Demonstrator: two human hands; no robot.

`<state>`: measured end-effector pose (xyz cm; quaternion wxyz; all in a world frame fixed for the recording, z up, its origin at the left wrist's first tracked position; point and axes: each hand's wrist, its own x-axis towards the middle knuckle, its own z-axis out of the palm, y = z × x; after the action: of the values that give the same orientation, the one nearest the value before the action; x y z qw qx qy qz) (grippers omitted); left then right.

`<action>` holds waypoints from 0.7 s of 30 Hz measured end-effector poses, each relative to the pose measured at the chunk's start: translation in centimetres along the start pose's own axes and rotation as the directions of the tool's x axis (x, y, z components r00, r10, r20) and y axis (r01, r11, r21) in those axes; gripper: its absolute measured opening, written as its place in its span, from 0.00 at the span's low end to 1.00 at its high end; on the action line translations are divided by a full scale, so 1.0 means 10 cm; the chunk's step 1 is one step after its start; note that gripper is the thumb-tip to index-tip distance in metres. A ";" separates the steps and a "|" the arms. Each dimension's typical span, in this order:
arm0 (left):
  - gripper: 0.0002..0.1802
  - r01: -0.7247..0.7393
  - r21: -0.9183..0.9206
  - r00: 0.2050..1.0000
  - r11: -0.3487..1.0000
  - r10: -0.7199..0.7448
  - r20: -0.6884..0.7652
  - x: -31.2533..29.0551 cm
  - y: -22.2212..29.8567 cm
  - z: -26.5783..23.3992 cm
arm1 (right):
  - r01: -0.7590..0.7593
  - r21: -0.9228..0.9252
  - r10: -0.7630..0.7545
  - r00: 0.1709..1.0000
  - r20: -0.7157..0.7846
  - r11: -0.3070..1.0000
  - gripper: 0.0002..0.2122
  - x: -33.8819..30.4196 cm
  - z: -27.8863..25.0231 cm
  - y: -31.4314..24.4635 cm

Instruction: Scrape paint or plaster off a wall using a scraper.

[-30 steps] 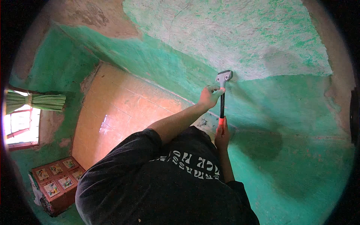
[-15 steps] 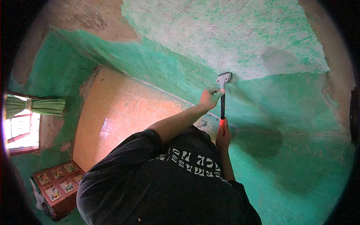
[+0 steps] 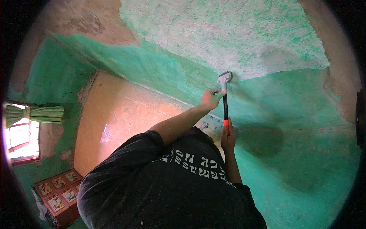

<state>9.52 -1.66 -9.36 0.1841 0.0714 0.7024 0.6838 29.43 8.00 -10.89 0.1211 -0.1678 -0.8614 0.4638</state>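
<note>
A long-handled scraper (image 3: 225, 105) with a grey head, a black shaft and an orange grip stands in front of me against the wall. My left hand (image 3: 212, 99) is closed round the upper shaft, just below the head. Lower down, my right hand (image 3: 228, 138) wraps the orange grip. The scraper's head meets the green painted wall (image 3: 282, 91) at the border with a whitish scraped patch (image 3: 228, 34). Its blade edge is too small to make out.
Orange floor tiles (image 3: 122, 110) spread to the left, with grey debris (image 3: 207, 125) by the wall's foot. A reddish-brown cabinet (image 3: 57, 192) stands at lower left, beneath a window (image 3: 24, 135) with a green tied curtain (image 3: 45, 113). Bare brownish plaster (image 3: 91, 23) shows at upper left.
The scraper's head and both hands keep nearly the same place on the wall, with the shaft tilted slightly more to the left. The whole view has shifted a little.
</note>
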 end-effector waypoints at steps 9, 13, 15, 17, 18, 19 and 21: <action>0.24 -0.009 0.024 1.000 1.000 0.009 -0.015 -0.01 0.02 -0.08 | -0.136 0.012 0.135 0.990 0.044 0.991 0.24 -0.05 0.09 0.02; 0.24 0.012 0.075 1.000 0.997 -0.010 -0.018 0.05 -0.05 -0.11 | -0.070 0.019 0.070 0.997 -0.018 0.997 0.24 -0.05 0.18 0.04; 0.23 0.008 0.037 1.000 0.999 -0.008 0.007 0.03 -0.06 -0.09 | -0.073 0.010 0.073 0.997 -0.018 0.997 0.24 -0.08 0.18 0.03; 0.23 0.003 -0.004 0.999 1.000 -0.003 0.035 0.02 -0.03 -0.08 | -0.076 -0.001 0.075 0.997 -0.022 0.997 0.24 -0.08 0.21 0.05; 0.23 0.006 0.008 0.999 1.000 -0.007 0.048 0.01 -0.04 -0.11 | -0.019 -0.011 0.018 0.998 -0.061 1.000 0.24 -0.08 0.26 0.07; 0.23 0.010 0.020 0.998 1.000 -0.011 0.060 0.00 -0.04 -0.11 | 0.037 -0.024 -0.039 0.994 -0.099 0.999 0.23 -0.09 0.29 0.08; 0.23 0.013 0.053 0.999 0.999 -0.015 0.033 0.06 -0.06 -0.10 | -0.066 0.013 0.066 0.996 -0.054 0.998 0.23 -0.06 0.22 -0.02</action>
<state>8.73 -2.39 -10.02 0.1988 0.0828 0.7175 0.6624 29.16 5.95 -11.97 0.1299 -0.2079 -0.8493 0.4675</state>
